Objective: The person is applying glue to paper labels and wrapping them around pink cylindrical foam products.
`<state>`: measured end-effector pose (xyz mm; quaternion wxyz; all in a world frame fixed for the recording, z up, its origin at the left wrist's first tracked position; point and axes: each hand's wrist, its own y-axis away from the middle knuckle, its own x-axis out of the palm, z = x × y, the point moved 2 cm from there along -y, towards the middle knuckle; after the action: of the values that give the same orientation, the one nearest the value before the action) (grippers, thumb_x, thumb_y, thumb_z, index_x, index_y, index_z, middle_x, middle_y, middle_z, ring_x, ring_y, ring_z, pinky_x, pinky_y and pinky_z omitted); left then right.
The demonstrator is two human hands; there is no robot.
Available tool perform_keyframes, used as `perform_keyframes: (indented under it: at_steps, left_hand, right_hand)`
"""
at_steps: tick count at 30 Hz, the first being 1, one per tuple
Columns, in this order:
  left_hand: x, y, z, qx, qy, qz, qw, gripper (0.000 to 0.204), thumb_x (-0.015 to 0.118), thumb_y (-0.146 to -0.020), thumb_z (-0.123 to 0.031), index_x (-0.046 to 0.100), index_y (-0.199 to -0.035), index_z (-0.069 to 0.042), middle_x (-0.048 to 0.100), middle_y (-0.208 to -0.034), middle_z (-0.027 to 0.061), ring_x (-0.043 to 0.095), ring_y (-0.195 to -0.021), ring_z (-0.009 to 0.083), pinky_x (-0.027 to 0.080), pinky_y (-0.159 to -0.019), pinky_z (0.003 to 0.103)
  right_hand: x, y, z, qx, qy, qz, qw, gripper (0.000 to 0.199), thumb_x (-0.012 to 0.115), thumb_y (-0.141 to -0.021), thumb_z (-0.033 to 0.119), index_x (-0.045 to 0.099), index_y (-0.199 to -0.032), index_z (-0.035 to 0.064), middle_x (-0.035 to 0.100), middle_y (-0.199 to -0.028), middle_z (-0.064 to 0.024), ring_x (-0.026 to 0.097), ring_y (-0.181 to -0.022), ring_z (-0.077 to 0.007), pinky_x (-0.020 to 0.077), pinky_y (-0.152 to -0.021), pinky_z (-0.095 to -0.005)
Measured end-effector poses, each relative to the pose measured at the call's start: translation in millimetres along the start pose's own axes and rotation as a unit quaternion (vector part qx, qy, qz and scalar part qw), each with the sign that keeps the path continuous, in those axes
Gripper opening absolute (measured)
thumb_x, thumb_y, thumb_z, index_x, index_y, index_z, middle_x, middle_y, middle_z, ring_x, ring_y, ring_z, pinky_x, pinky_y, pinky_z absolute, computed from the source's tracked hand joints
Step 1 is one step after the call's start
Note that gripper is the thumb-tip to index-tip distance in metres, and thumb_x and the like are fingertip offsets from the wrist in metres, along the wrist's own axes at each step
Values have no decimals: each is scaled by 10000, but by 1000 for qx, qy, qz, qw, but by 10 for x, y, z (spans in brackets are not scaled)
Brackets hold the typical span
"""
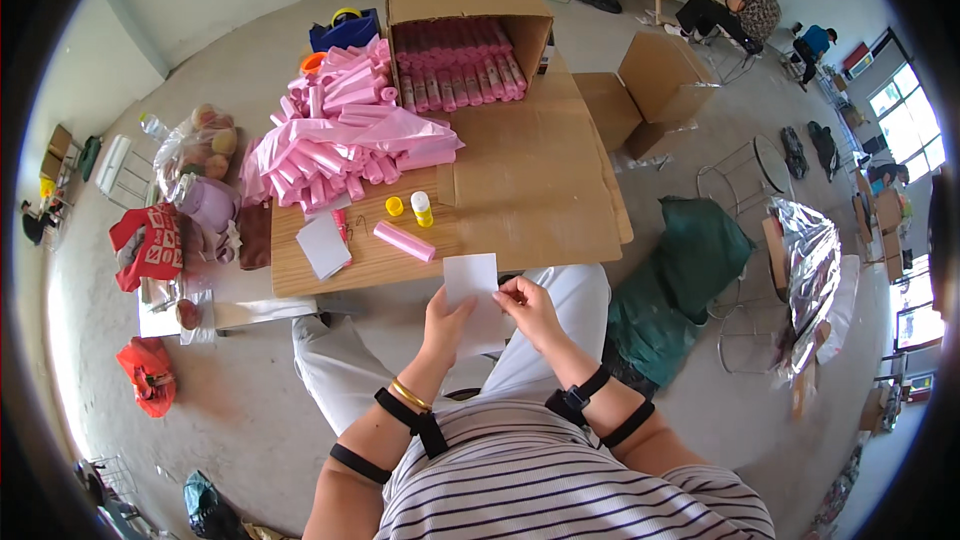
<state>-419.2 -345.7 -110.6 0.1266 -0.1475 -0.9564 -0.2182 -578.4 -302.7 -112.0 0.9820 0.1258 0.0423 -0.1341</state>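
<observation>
Two hands' grip on white paper sheet.

Wooden table with flattened cardboard over its 3 o'clock half. Open box at 12, pink rolls at 10, glue bottle, cap, one roll, paper stack around 7.

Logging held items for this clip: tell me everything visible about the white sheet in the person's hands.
The white sheet is a plain, blank rectangle, thin like paper or a label. It is held upright over the lap, just before the wooden table's near edge. The left hand pinches its lower left, the right hand its right edge.
</observation>
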Motion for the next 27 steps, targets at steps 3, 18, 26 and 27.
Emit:
perform_keyframes:
  at_steps: [3, 18, 26, 27]
  left_hand:
    - [64, -219, 47, -9, -10, 9, 1000, 242, 618, -900, -64, 569, -1130, -4, 665, -985, 59, 632, -871, 137, 513, -780, 291]
    - [-135, -596, 396, -163, -51, -48, 984, 292, 645, -917, -185, 497, -1119, -35, 636, -1040, 78, 622, -955, 185, 523, -808, 327]
    - [-77, -656, 320, -209, 70, -54, 974, 241, 629, -934, -274, 551, -1049, -77, 651, -1110, 81, 627, -966, 183, 511, -845, 346]
    - [-65, -651, 306, -209, 67, -61, 974, 222, 620, -940, -279, 558, -1030, -85, 658, -1116, 82, 626, -965, 179, 507, -854, 350]
  right_hand:
    - [-91, -161, -70, 9, 8, -25, 1000, 144, 696, -868, 137, 629, -882, 11, 635, -756, -14, 560, -685, -69, 445, -623, -220]
    - [-1296, -742, -426, 67, -86, -150, 983, 150, 711, -851, 119, 652, -934, 8, 657, -839, -26, 601, -767, -101, 473, -701, -228]
    - [-1586, -347, -422, 184, -230, -158, 943, 124, 709, -866, 167, 632, -926, 91, 647, -888, 8, 594, -816, -96, 461, -776, -251]
    - [-1581, -368, -446, 174, -249, -164, 938, 119, 710, -867, 167, 633, -918, 92, 645, -884, 9, 594, -823, -93, 459, -768, -242]
